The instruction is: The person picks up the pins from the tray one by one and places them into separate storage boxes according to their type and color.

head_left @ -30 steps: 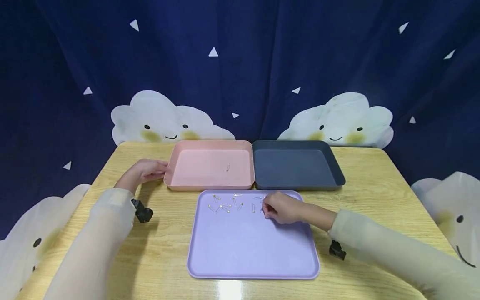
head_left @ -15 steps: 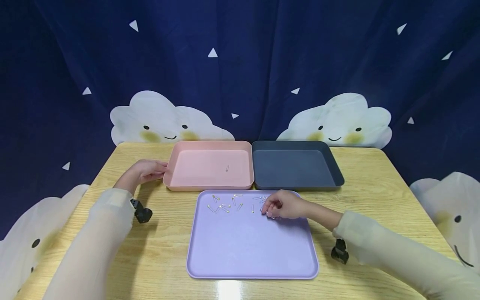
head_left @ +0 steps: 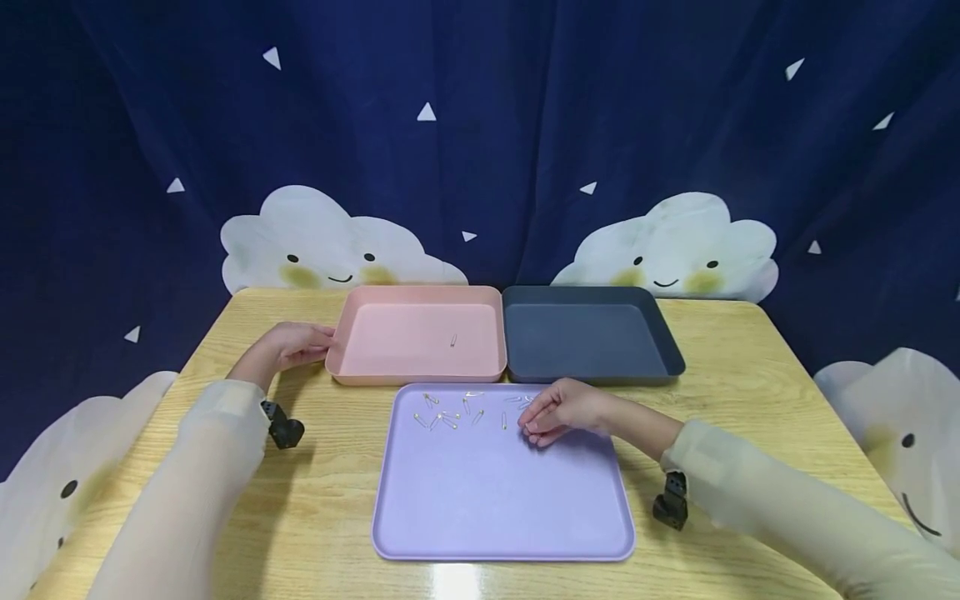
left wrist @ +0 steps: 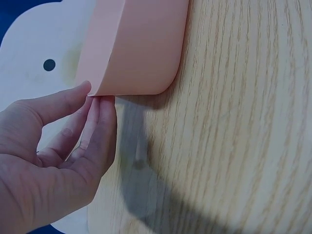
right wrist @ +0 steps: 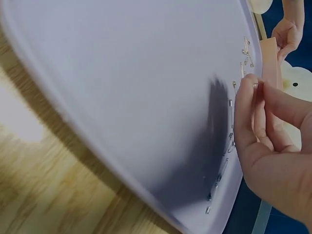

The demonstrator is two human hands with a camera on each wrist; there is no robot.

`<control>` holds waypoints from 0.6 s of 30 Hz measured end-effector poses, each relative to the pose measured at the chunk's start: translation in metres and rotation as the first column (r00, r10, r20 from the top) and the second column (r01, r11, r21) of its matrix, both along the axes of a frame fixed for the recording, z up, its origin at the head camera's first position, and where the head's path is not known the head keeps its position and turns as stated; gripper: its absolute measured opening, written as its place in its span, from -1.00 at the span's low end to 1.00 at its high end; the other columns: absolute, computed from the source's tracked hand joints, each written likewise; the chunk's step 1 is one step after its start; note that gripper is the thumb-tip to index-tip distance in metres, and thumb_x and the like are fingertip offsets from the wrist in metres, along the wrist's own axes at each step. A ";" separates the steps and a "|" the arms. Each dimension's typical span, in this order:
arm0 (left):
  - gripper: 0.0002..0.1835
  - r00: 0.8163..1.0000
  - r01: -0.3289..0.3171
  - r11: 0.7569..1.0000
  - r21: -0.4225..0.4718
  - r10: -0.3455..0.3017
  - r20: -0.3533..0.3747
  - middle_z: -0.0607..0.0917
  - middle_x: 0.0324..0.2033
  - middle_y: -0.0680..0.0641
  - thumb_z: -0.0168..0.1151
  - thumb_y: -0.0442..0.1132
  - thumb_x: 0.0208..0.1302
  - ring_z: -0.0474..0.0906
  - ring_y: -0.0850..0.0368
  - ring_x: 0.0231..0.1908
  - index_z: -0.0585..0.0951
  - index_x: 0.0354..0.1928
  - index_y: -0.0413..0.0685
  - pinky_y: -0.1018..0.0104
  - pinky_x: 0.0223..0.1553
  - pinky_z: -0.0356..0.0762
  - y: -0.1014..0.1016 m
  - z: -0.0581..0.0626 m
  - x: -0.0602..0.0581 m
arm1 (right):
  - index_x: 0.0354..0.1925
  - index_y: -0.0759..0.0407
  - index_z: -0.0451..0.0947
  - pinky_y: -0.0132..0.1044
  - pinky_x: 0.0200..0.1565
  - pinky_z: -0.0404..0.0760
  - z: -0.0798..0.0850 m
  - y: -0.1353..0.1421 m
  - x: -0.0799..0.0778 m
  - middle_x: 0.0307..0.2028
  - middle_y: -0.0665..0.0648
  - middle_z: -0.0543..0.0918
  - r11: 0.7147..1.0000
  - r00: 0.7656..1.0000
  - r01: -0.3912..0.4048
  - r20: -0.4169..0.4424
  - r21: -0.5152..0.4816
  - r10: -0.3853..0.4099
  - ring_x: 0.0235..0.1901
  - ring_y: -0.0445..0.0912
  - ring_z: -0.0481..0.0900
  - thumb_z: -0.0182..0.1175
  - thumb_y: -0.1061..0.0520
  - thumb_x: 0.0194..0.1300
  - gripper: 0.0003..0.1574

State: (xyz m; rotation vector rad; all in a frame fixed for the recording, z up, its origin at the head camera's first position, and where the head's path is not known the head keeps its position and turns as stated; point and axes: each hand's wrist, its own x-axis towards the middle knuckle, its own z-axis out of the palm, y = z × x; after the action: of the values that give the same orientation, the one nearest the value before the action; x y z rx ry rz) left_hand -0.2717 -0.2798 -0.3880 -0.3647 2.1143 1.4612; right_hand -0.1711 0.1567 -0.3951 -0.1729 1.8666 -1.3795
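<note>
My left hand is at the left side of the pink tray; in the left wrist view its thumb and fingers pinch the tray's rim. Over the lilac tray, my right hand pinches a safety pin, mostly hidden by the fingertips, with only a small shiny end showing. Several gold-headed safety pins lie along the lilac tray's far side, and silver ones lie near the right hand. A single safety pin rests inside the pink tray.
A dark blue tray stands against the right side of the pink one, both behind the lilac tray. All sit on a wooden table. A dark blue curtain with clouds hangs behind the table.
My right hand has lifted slightly from the lilac tray's pins, thumb and fingertips together and turned more to view. The left hand stays at the pink tray.
</note>
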 end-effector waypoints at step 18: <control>-0.38 1.000 0.001 1.000 -0.003 -0.001 -0.001 0.54 0.23 -0.12 0.17 -0.29 0.33 0.58 0.48 -0.40 0.26 0.39 -0.25 0.57 -0.15 0.64 -0.001 -0.002 -0.001 | 0.12 0.66 0.37 -0.35 -0.19 0.74 0.033 -0.029 -0.025 -0.42 0.01 0.73 1.000 0.998 -0.006 0.058 0.012 0.005 -0.40 -0.21 0.68 0.16 0.44 0.23 -0.49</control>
State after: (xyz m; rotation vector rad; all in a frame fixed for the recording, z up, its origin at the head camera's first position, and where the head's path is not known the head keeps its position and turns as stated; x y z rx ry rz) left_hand -0.2730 -0.2805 -0.3903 -0.3645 2.1174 1.4574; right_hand -0.1959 0.1278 -0.3625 -0.1305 1.8254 -1.3553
